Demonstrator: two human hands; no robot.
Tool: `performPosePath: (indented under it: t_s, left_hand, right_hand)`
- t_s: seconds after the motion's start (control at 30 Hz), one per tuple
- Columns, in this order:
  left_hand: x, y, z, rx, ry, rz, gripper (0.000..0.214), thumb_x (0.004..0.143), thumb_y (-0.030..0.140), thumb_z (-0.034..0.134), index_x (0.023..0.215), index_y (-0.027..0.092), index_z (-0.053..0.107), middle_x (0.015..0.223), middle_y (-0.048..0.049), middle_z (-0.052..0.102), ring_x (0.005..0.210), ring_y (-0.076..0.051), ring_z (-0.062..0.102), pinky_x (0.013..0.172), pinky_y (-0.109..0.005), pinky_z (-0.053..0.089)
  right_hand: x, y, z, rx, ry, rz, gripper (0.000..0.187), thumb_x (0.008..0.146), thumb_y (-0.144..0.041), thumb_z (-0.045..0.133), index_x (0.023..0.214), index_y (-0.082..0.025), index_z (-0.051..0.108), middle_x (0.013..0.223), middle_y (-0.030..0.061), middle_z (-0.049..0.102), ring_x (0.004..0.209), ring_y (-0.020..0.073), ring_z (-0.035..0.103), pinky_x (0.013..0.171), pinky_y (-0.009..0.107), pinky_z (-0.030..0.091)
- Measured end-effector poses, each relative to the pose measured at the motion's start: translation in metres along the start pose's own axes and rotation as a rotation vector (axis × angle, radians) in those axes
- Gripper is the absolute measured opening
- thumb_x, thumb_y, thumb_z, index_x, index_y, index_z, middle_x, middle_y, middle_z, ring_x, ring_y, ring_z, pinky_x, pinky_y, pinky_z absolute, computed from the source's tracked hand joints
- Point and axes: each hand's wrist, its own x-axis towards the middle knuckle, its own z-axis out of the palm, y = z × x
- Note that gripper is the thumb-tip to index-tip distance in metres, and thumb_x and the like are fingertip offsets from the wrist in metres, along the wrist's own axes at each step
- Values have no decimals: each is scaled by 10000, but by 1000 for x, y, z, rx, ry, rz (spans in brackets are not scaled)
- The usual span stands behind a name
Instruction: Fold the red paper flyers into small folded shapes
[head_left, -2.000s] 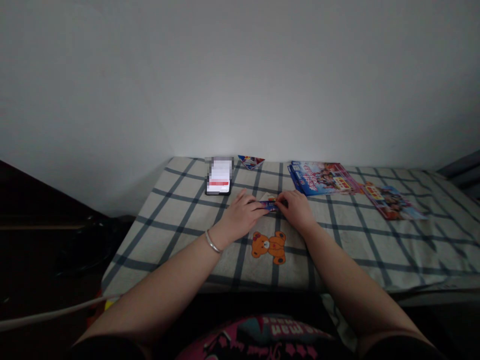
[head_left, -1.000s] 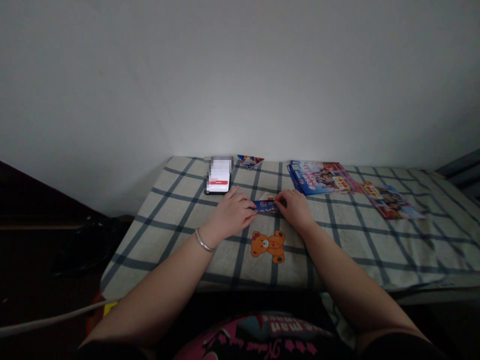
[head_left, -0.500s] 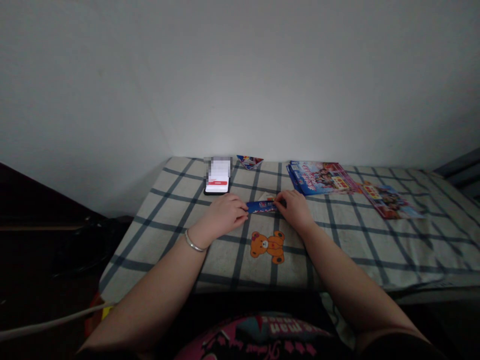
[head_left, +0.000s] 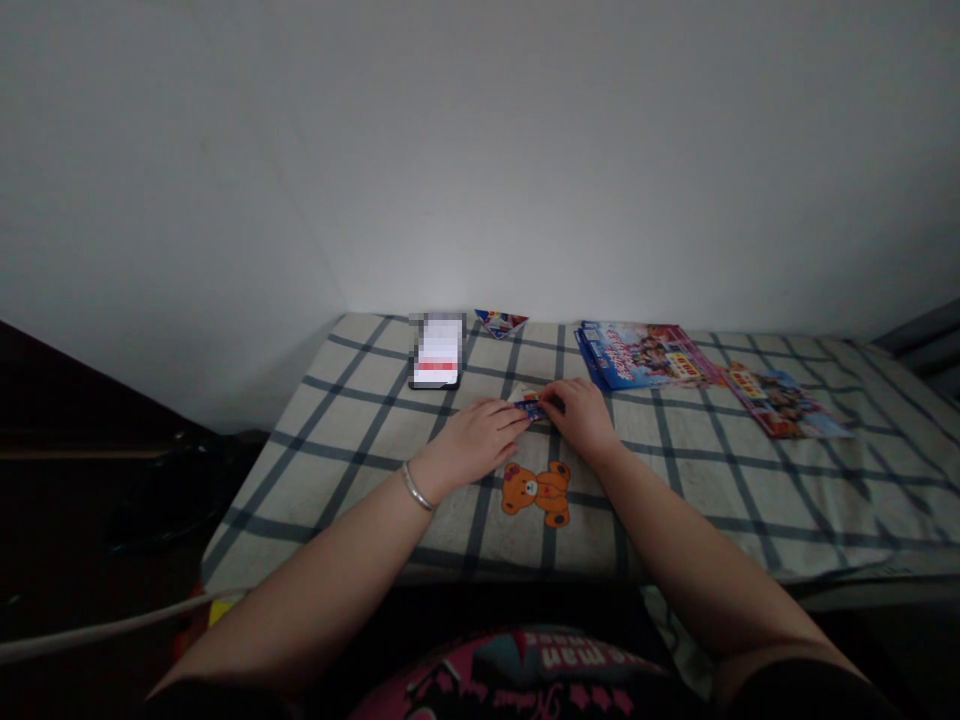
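Note:
A small folded strip of blue printed paper (head_left: 532,410) lies on the checked cloth between my two hands, with a pale part of the paper showing behind it. My left hand (head_left: 476,440) wears a silver bangle and rests with its fingers stretched flat over the left part of the strip, covering much of it. At the strip's right end, my right hand (head_left: 582,412) pinches the paper between thumb and fingertips. Just in front of the hands is a brown teddy bear figure (head_left: 535,494) on the cloth.
A phone with a lit screen (head_left: 439,350) lies behind my left hand. Near the wall is a folded paper triangle (head_left: 501,323). A stack of colourful leaflets (head_left: 645,355) and another leaflet (head_left: 787,402) lie to the right. The checked cloth (head_left: 322,480) covers the surface up to the wall.
My left hand has slid to the right along the paper strip, closer to my right hand, and covers more of it. My right hand has shifted slightly left.

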Motion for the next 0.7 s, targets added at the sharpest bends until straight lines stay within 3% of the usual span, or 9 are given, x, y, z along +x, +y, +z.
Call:
performPosePath:
  t_s: [0.17, 0.27, 0.47, 0.7]
  left_hand:
    - [1, 3, -3, -2, -26, -43, 372, 891, 263, 597, 1250, 165, 586, 1287, -65, 615, 1168, -242, 545, 1005, -417, 457]
    - [2, 5, -5, -8, -34, -63, 372, 897, 272, 586, 1256, 175, 581, 1291, -64, 609, 1177, -237, 539, 1014, -422, 449]
    - [3, 6, -3, -21, -36, -79, 329, 915, 264, 542, 1225, 172, 599, 1275, -78, 617, 1181, -230, 549, 1020, -398, 455]
    - [1, 4, -3, -22, -25, -92, 326, 923, 249, 518, 1212, 123, 595, 1303, -114, 601, 1231, -226, 532, 1072, -385, 427]
  right_hand:
    - [-5, 7, -3, 37, 88, -51, 159, 848, -181, 609, 987, -206, 684, 988, 62, 698, 952, 231, 583, 872, 377, 434]
    - [-11, 10, -9, -33, 154, -138, 115, 852, -219, 631, 911, -233, 728, 1036, 61, 686, 992, 238, 558, 910, 393, 421]
    - [-19, 6, -14, -88, -18, -360, 190, 908, -232, 580, 985, -291, 744, 984, 27, 695, 914, 199, 542, 840, 335, 421]
    - [-14, -5, -16, -273, -32, -357, 206, 927, -242, 557, 1057, -283, 711, 1032, 41, 692, 950, 217, 524, 814, 352, 366]
